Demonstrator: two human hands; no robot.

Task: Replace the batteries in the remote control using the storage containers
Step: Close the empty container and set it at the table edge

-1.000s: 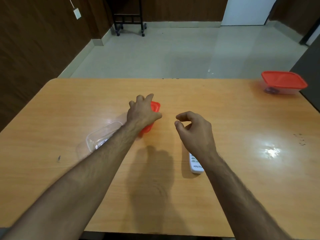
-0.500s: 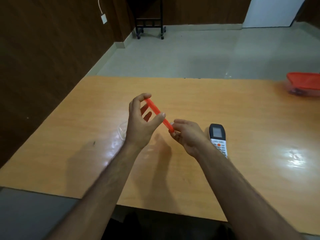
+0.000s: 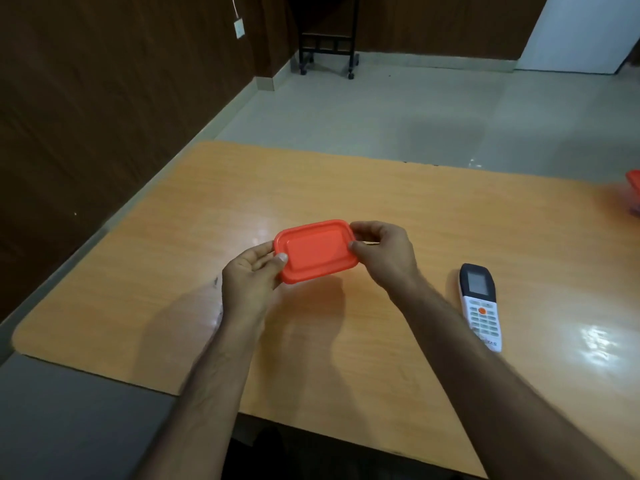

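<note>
Both my hands hold an orange rectangular container lid (image 3: 313,251) flat, face up, over the left middle of the wooden table (image 3: 346,188). My left hand (image 3: 251,275) pinches its near left corner and my right hand (image 3: 384,254) grips its right end. The clear container seen earlier is hidden; I cannot tell whether it sits under the lid. A white remote control (image 3: 480,306) with a dark screen and an orange button lies face up to the right of my right forearm.
A second container with an orange lid (image 3: 633,185) shows at the table's far right edge, mostly cut off. The table's left edge runs close to my left hand. A black wheeled rack (image 3: 327,36) stands on the floor beyond.
My left hand lifted the orange lid off the table, my right hand took its other end, and the lid turned from edge-on to flat. The view swung left.
</note>
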